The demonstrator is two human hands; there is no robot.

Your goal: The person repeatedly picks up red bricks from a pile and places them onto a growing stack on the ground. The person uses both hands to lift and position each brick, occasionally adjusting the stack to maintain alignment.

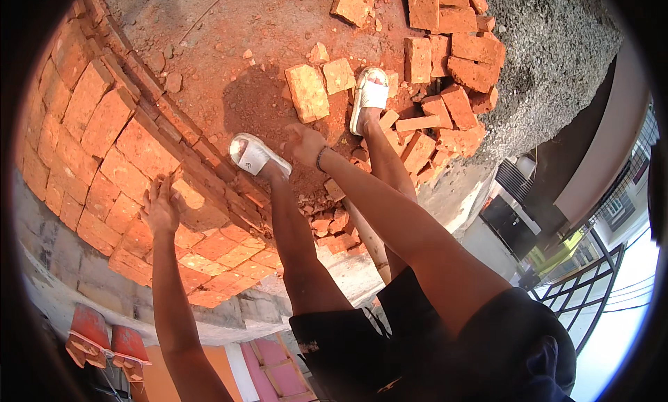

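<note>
A person's left hand (162, 208) is pressing down, fingers spread, on a brick (196, 205) at the near edge of a neatly laid stack of red bricks (104, 138), steadying it in line with its neighbours, while the right hand (304, 145) is hanging loosely curled and holding nothing above the dusty ground (229, 47); white sandals (254, 154) are straddling loose rubble, and farther right a tumbled brick pile (452, 61) is lying against grey gravel (550, 47)

Loose broken bricks (452, 61) piled on red dusty ground (236, 33); grey gravel heap (550, 47) beside them; white sandals (369, 96) on feet.
</note>
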